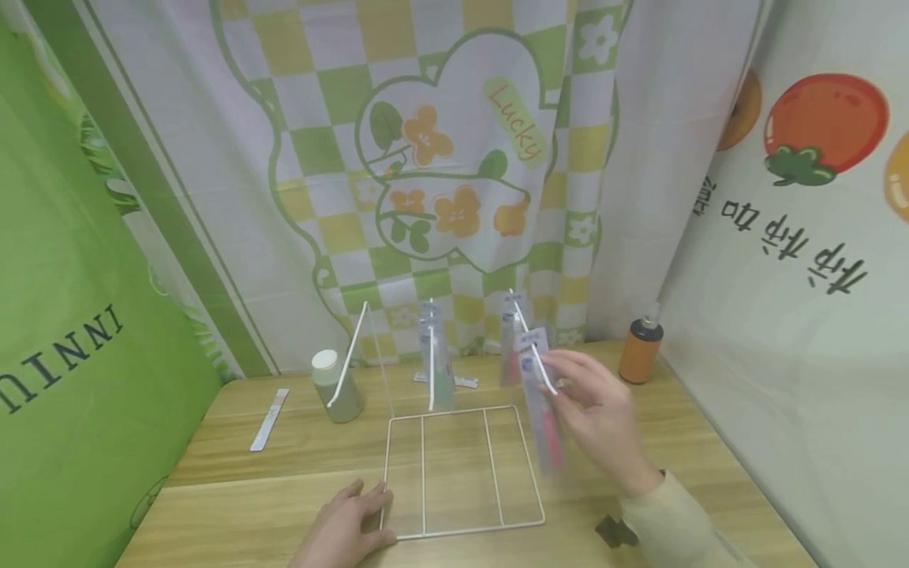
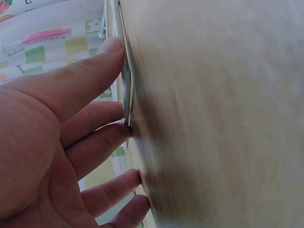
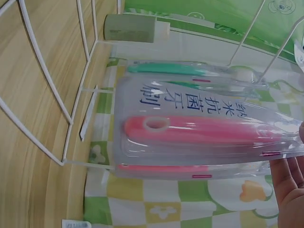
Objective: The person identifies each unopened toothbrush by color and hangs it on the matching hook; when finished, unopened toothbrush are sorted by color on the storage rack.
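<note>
My right hand pinches the top of a packaged pink toothbrush at the front end of the right prong of a white wire display rack. The prong passes in front of the pack's card in the head view. Farther back on this prong hangs another packaged pink toothbrush. Packaged green toothbrushes hang from the middle prong. My left hand rests at the rack base's near left corner, thumb and fingers loosely extended against the wire and tabletop.
A bottle with a white cap stands behind the left prong. An orange and black bottle is at the back right. A thin pale strip lies at the left of the wooden table. Patterned curtains hang behind.
</note>
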`<state>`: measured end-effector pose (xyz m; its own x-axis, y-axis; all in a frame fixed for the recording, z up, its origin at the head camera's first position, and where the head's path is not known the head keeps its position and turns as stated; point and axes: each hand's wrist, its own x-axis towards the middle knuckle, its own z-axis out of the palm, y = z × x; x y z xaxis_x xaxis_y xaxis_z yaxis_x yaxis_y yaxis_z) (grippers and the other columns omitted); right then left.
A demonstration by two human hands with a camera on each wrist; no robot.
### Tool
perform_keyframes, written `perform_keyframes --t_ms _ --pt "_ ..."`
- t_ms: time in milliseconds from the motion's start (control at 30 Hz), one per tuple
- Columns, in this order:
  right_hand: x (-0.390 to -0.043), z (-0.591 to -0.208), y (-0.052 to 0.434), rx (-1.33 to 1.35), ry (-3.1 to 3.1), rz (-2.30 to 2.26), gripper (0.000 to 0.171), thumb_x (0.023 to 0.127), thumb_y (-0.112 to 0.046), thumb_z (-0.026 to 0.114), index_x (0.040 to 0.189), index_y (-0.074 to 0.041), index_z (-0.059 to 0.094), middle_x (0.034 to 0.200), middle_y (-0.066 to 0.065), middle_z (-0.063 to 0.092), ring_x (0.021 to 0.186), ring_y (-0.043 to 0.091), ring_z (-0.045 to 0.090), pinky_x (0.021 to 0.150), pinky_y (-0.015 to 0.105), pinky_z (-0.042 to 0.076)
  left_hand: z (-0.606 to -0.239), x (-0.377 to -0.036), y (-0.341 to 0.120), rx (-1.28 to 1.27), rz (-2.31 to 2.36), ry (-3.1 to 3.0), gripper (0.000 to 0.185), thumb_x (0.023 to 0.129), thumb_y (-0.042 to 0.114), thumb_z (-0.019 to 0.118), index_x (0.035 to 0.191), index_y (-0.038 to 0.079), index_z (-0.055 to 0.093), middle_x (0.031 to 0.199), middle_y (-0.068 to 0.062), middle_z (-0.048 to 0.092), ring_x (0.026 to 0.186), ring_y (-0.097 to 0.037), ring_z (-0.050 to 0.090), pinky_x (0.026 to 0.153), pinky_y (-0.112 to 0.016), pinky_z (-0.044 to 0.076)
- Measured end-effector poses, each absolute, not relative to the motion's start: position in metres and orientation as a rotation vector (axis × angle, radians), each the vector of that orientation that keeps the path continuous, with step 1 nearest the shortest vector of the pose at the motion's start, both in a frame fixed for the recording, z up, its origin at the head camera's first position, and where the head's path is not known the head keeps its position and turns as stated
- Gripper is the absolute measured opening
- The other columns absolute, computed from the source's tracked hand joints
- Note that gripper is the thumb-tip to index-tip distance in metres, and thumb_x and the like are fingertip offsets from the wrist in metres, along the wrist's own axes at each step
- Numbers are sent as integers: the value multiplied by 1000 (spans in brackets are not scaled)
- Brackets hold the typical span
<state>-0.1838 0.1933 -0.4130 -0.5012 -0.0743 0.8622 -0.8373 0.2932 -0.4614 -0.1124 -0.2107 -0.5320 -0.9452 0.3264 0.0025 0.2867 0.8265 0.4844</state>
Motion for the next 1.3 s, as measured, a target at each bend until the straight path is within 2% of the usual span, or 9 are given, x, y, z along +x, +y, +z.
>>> perform_keyframes --t_ms 333,767,1067,1300 --pt "-216 -422 186 766 -1814 1295 49 79 22 83 123 2 76 122 20 74 102 9 71 77 26 65 -533 -114 -211 479 757 2912 70 85 45 89 140 6 71 150 -13 63 138 -63 48 101 -85 41" --pt "-229 -424 180 713 -1822 1322 46 81 19 84 124 3 75 121 21 73 104 7 70 81 28 64 -533 -113 -211 473 753 2907 69 85 47 88 140 8 72 151 -12 63 139 -63 48 102 -86 40" --pt "-235 -424 178 698 -1826 1320 47 82 19 83 125 2 75 124 20 73 103 17 72 83 26 64 -534 -113 -211 479 742 2911 71 85 48 88 141 8 71 151 -11 63 140 -62 48 103 -84 40" --pt "-244 -427 178 707 -1804 1315 47 81 19 83 124 4 75 124 22 73 107 7 69 85 25 63 -533 -112 -211 491 746 2923 71 85 47 88 141 7 71 150 -11 64 139 -62 48 105 -83 40"
